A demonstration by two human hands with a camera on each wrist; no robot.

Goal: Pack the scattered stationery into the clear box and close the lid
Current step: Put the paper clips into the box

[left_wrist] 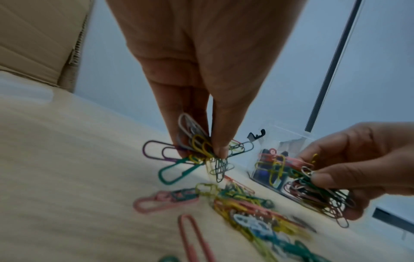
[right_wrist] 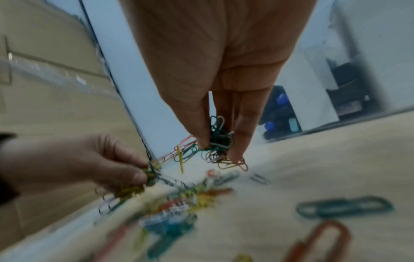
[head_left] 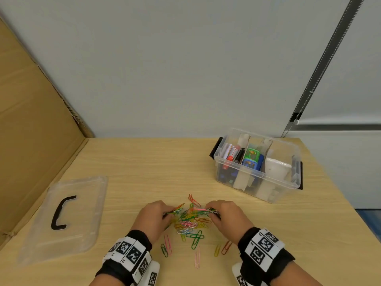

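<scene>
Coloured paper clips (head_left: 190,220) lie in a loose heap on the wooden table (head_left: 144,162) near its front edge, with several strays closer to me. My left hand (head_left: 153,216) pinches a bunch of clips (left_wrist: 197,150) just above the heap. My right hand (head_left: 223,215) pinches another bunch of clips (right_wrist: 218,140) on the heap's right side. The clear box (head_left: 257,178) stands open at the back right, divided into compartments holding markers, small coloured items and something white. Its clear lid (head_left: 64,217) with a black handle lies flat at the left.
A cardboard panel (head_left: 31,131) leans along the table's left side. A pale wall runs behind the table. The table's right edge passes close to the box. Bare wood lies between the lid and the heap.
</scene>
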